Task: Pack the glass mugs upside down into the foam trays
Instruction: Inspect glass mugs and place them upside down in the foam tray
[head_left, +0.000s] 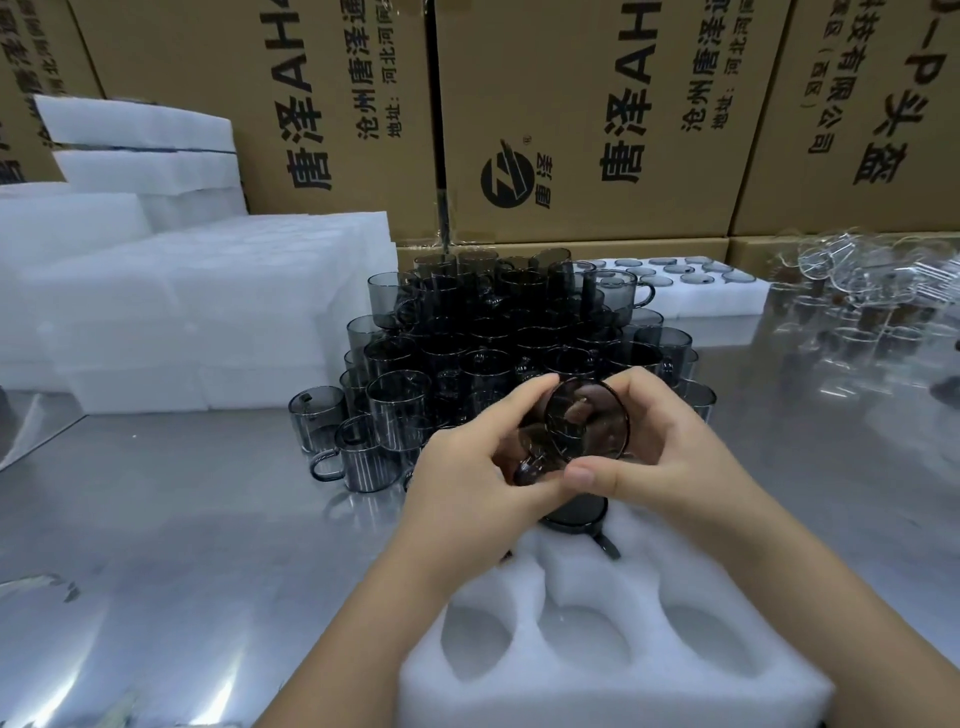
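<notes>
I hold a smoky grey glass mug (584, 421) between both hands, above the far end of a white foam tray (613, 691). My left hand (467, 493) grips its left side and handle. My right hand (670, 447) grips its right side. The mug's round end faces me. Below it, another dark mug (576, 514) sits upside down in a tray pocket with its handle pointing toward me. Three empty round pockets lie in the tray's near row. A large stack of grey mugs (493, 332) stands just behind my hands.
Stacks of white foam trays (197, 312) fill the left of the shiny metal table (182, 545). A filled foam tray (691, 291) lies at the back right, beside a heap of clear glassware (862, 291). Cardboard boxes (571, 119) wall off the back.
</notes>
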